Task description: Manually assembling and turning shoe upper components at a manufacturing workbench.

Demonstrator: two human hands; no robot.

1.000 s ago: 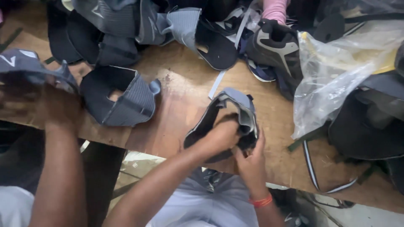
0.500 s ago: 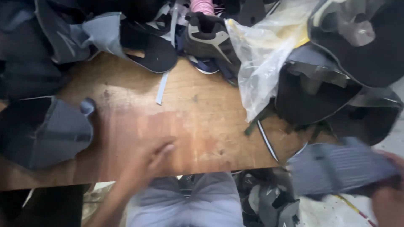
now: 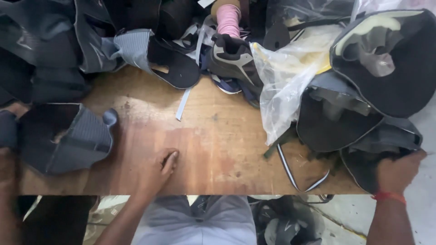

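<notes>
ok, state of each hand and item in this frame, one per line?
left hand: flat on the wooden table, holding nothing
right hand: gripping a dark shoe upper at the table's right edge
grey shoe upper: lying flat, folded open, at the left
plastic bag: crumpled, lying on the pile
pink thread spool: upright, wound
loose strap: lying slack on the table
</notes>
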